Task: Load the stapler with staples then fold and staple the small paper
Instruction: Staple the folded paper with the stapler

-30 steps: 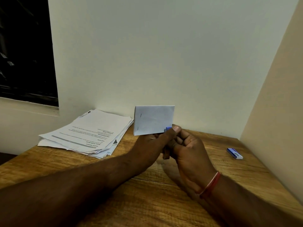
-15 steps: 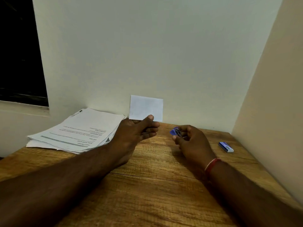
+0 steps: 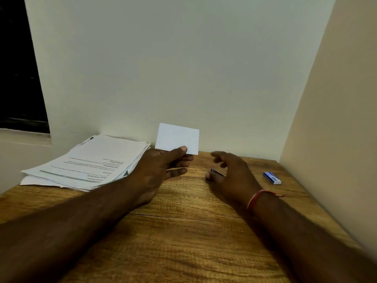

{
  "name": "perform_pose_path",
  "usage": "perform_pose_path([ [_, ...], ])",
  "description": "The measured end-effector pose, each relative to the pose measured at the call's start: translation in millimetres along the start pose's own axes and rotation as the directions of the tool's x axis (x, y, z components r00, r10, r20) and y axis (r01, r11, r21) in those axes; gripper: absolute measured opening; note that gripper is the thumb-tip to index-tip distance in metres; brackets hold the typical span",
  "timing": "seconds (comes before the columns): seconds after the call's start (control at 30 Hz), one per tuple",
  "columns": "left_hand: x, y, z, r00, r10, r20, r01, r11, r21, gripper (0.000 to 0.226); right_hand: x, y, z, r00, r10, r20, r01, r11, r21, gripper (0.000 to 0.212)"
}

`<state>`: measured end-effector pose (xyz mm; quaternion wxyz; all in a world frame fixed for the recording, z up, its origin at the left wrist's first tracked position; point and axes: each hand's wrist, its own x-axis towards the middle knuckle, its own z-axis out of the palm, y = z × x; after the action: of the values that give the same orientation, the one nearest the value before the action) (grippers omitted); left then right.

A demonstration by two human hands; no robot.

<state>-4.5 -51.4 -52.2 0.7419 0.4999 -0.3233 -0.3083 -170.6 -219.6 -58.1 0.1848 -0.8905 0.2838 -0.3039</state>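
The left hand (image 3: 161,168) had the small paper (image 3: 177,138) in a pinch grip, thumb on the near face at the lower edge and fingers behind. The sheet stood upright, already folded by the look of its doubled lower left edge, with its long axis running left to right, clear of the desk (image 3: 183,231) and close before the far wall. No staple could be made out on it at this size.

The right hand (image 3: 230,174) was blurred. Its fingers were spread and loosely open, palm down, low over the desk. The stapler (image 3: 217,172), a small dark and blue body, lay under the fingertips, just right of the left hand's lower fingers. Whether the thumb was touching it could not be told; no closed grip was evident.

The stapler lay right of and lower than the paper, its long axis running roughly left to right. The right hand was plainly the nearer. In my judgement any further stapling depended on that hand closing on the stapler and bringing its mouth to the paper's free right edge.

Farther right, a blue and white staple box (image 3: 272,177) lay near the side wall. A stack of printed sheets (image 3: 87,162) occupied the far left.
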Motion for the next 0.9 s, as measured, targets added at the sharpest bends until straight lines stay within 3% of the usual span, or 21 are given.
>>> perform_pose_path([
  [0.13, 0.5, -3.0, -0.4, 0.997, -0.058, 0.042, 0.058, 0.998, -0.001, 0.032, -3.6, -10.5, -0.8, 0.886, -0.388, -0.255, 0.407, 0.913, 0.025, 0.065],
  [0.27, -2.2, -2.0, 0.9, 0.99, -0.104, 0.097, 0.103, 0.995, 0.019, 0.032, -7.5, -16.8, 0.5, 0.82, -0.452, -0.35, 0.499, 0.865, 0.054, 0.029],
  [0.37, -5.6, 2.3, 2.2, 0.991, -0.089, 0.098, 0.082, 0.994, 0.072, 0.038, -7.2, -20.3, -1.4, 0.851, -0.346, -0.395, 0.439, 0.881, 0.176, 0.015],
  [0.43, -7.4, 6.9, 2.6, 0.999, -0.042, 0.012, 0.039, 0.988, 0.151, 0.045, -8.5, -23.2, -1.6, 0.927, -0.135, -0.351, 0.274, 0.881, 0.386, 0.01],
  [0.53, -3.7, 7.4, -2.5, 0.98, 0.144, -0.14, -0.094, 0.945, 0.314, 0.054, -11.0, -26.9, -0.7, 0.975, 0.103, -0.197, 0.065, 0.716, 0.696, 0.014],
  [0.63, -1.5, 6.8, -8.6, 0.962, 0.208, -0.175, -0.116, 0.897, 0.427, 0.055, -12.8, -28.5, -1.0, 0.982, 0.115, -0.149, 0.034, 0.669, 0.742, 0.029],
  [0.77, -9.6, 5.3, 1.2, 0.997, 0.076, 0.006, -0.074, 0.953, 0.294, 0.025, -15.8, -31.9, 0.4, 0.995, 0.08, -0.067, -0.001, 0.65, 0.76, 0.041],
  [0.9, -7.1, 1.9, -0.6, 0.999, 0.045, 0.03, -0.05, 0.976, 0.213, 0.026, -16.6, -31.2, 1.9, 0.995, 0.094, -0.035, -0.03, 0.611, 0.791, 0.036],
])
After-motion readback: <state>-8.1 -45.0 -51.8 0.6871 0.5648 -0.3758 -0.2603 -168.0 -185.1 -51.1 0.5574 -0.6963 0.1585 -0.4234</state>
